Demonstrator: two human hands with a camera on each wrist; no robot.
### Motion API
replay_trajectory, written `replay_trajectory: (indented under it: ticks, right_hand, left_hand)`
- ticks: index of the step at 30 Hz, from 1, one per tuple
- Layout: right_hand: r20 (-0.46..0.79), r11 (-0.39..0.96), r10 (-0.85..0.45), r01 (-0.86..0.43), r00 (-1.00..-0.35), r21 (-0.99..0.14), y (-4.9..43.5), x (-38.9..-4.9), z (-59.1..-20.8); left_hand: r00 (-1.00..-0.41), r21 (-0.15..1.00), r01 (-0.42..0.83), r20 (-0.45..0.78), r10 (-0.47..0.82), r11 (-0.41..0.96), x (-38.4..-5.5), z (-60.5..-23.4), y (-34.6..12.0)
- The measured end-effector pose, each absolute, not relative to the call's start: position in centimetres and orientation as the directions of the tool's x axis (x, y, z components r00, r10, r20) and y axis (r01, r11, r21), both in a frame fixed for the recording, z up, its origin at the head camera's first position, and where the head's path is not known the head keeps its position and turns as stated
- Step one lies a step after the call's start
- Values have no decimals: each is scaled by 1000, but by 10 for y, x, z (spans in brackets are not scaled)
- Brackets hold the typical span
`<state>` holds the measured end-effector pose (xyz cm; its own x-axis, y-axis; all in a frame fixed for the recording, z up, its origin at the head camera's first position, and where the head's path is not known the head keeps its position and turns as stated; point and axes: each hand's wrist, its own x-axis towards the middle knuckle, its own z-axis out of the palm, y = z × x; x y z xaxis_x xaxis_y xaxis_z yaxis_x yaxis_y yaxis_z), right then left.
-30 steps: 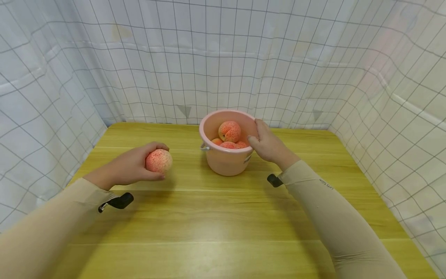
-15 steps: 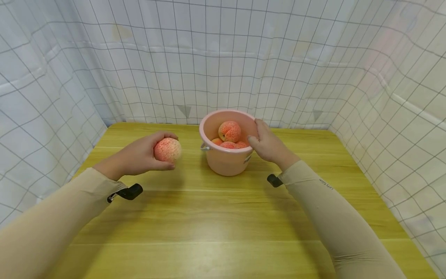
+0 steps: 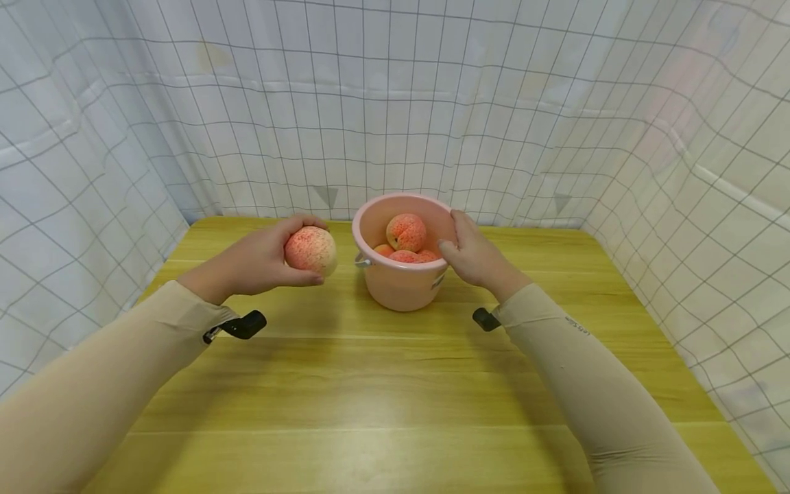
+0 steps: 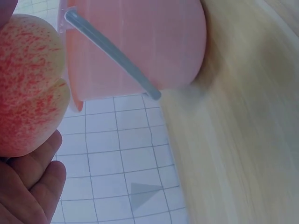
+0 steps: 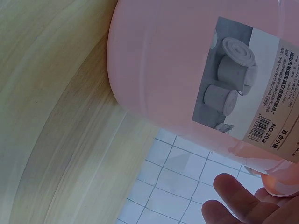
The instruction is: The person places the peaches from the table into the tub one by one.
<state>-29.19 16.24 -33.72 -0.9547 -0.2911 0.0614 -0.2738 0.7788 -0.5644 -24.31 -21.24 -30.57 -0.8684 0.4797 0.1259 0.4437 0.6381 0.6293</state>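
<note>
My left hand (image 3: 264,257) grips a peach (image 3: 312,252), pale with red speckles, just left of a pink bucket (image 3: 401,288). In the left wrist view the peach (image 4: 30,88) fills the left side, with curled fingers (image 4: 39,170) below it and the bucket beyond. Several more peaches (image 3: 407,232) lie inside the bucket; the lower ones are partly hidden by its rim. My right hand (image 3: 478,254) holds the bucket's right rim, thumb toward the inside. A printed label (image 5: 247,88) on the bucket's side shows in the right wrist view.
The bucket stands on a wooden table (image 3: 370,398), toward its back edge. A grey handle (image 4: 112,53) hangs at the bucket's left side. White grid-patterned curtains (image 3: 395,103) enclose the table at the back and both sides.
My left hand has carried the peach to the right and toward the back, nearer the bucket. The right hand and the bucket have stayed in place.
</note>
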Motion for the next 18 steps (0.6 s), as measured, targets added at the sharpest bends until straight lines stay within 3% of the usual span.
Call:
replay_trajectory:
  ticks: [18]
  right_hand:
    - [67, 768, -290, -274, -955, -578, 162, -291, -337]
  left_hand:
    - [-862, 689, 453, 175, 476, 566, -256, -290, -187]
